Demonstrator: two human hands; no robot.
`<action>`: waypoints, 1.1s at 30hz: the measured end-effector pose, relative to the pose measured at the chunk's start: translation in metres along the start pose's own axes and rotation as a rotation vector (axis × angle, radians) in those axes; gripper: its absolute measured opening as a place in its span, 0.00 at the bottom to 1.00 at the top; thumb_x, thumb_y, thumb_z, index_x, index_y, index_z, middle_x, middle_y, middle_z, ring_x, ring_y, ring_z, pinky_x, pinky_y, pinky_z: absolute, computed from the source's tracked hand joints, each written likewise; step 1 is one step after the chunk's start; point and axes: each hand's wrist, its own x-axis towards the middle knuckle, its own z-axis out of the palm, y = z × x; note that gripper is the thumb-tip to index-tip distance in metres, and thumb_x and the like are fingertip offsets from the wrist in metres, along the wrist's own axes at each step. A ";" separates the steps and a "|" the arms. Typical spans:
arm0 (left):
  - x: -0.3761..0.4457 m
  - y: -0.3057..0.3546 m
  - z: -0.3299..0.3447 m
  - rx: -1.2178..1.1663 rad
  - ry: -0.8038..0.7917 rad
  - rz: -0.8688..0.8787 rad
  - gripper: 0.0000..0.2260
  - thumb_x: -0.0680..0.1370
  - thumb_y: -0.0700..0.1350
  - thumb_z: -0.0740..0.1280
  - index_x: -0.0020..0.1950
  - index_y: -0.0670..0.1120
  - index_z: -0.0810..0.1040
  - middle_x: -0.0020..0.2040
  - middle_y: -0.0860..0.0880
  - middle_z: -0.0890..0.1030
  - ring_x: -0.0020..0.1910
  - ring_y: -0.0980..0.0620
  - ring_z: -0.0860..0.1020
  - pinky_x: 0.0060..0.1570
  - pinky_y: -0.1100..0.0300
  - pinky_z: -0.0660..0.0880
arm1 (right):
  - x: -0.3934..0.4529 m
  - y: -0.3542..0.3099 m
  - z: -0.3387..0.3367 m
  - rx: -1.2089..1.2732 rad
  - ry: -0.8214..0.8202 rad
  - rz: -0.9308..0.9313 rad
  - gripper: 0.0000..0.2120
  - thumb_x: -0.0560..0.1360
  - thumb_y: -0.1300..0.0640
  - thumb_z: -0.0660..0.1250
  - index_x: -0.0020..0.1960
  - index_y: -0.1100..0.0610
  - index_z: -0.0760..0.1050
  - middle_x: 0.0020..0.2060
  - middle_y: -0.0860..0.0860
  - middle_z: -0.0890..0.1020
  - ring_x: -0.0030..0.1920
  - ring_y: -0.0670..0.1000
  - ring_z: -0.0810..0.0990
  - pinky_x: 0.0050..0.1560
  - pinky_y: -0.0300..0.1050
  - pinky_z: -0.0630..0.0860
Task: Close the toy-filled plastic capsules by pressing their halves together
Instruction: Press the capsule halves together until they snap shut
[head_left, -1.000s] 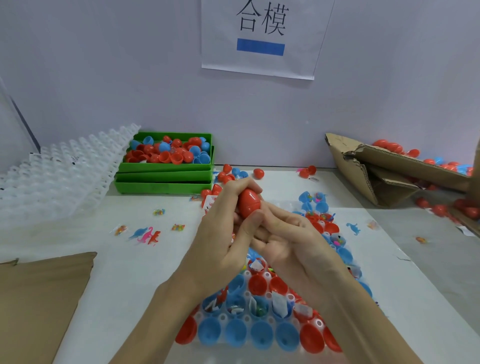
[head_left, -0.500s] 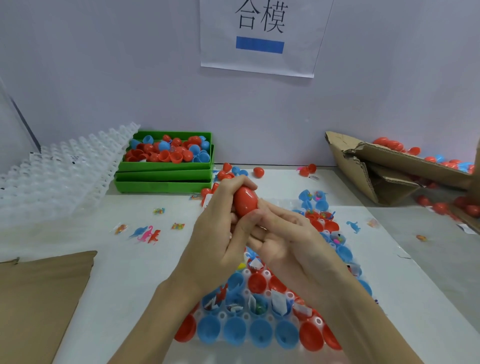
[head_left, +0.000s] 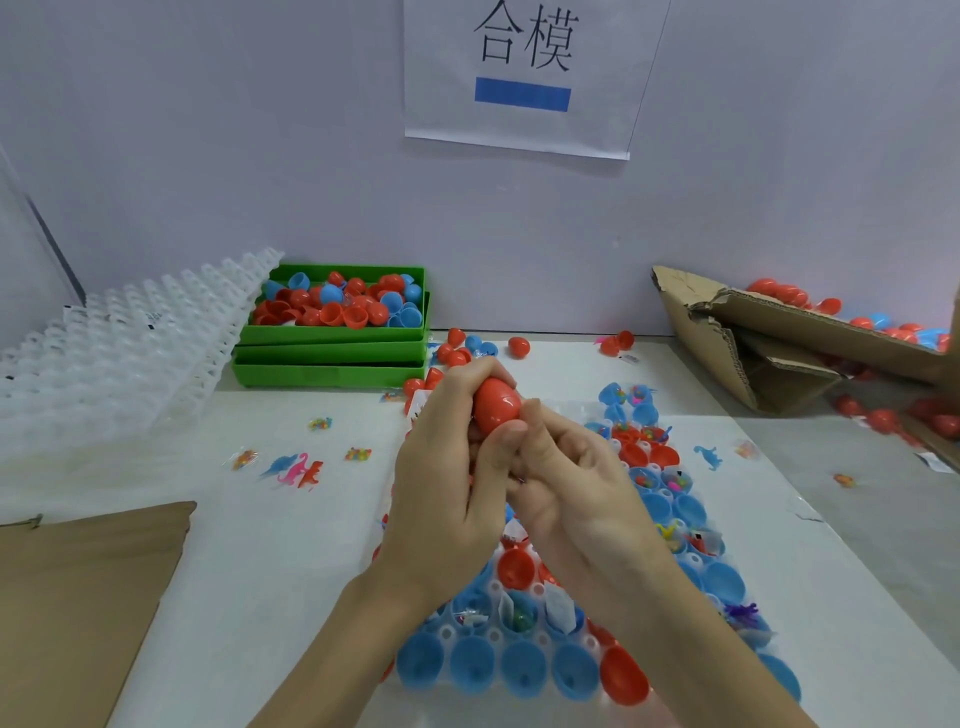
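Note:
A red egg-shaped capsule (head_left: 496, 408) is held above the table between both hands. My left hand (head_left: 447, 478) wraps its fingers over the top and left side of it. My right hand (head_left: 566, 488) grips its lower part from the right, thumb against the shell. Its bottom half is hidden by my fingers. Below the hands lies a clear tray (head_left: 597, 644) of open blue and red capsule halves, several with small toys inside.
Stacked green bins (head_left: 332, 353) with loose red and blue halves stand at the back. White empty trays (head_left: 119, 353) lean at the left. A torn cardboard box (head_left: 769, 343) with capsules lies at the right. Small dinosaur toys (head_left: 296, 470) and brown cardboard (head_left: 78, 597) are at the left.
Both hands have shifted slightly left and up with the red capsule, and its top now leans further to the left. The grip is the same.

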 end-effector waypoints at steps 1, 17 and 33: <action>0.000 0.001 0.000 0.009 0.000 0.000 0.12 0.85 0.51 0.59 0.64 0.46 0.73 0.51 0.53 0.79 0.48 0.48 0.80 0.47 0.56 0.79 | 0.000 0.000 0.000 0.016 -0.005 0.007 0.22 0.77 0.48 0.68 0.60 0.67 0.81 0.56 0.63 0.84 0.58 0.59 0.84 0.58 0.46 0.82; 0.012 -0.010 -0.011 -0.287 -0.118 -0.324 0.17 0.85 0.52 0.58 0.66 0.48 0.82 0.63 0.50 0.81 0.67 0.52 0.79 0.64 0.62 0.76 | 0.003 0.003 -0.015 -0.982 0.319 -0.463 0.17 0.72 0.48 0.79 0.56 0.51 0.78 0.43 0.43 0.84 0.45 0.48 0.84 0.47 0.36 0.80; 0.015 -0.020 -0.016 -0.537 -0.074 -0.495 0.14 0.75 0.51 0.75 0.54 0.43 0.84 0.51 0.42 0.87 0.54 0.45 0.85 0.55 0.58 0.81 | 0.006 0.005 -0.021 -1.278 0.278 -0.513 0.18 0.73 0.53 0.78 0.59 0.54 0.77 0.51 0.44 0.76 0.50 0.42 0.77 0.52 0.28 0.73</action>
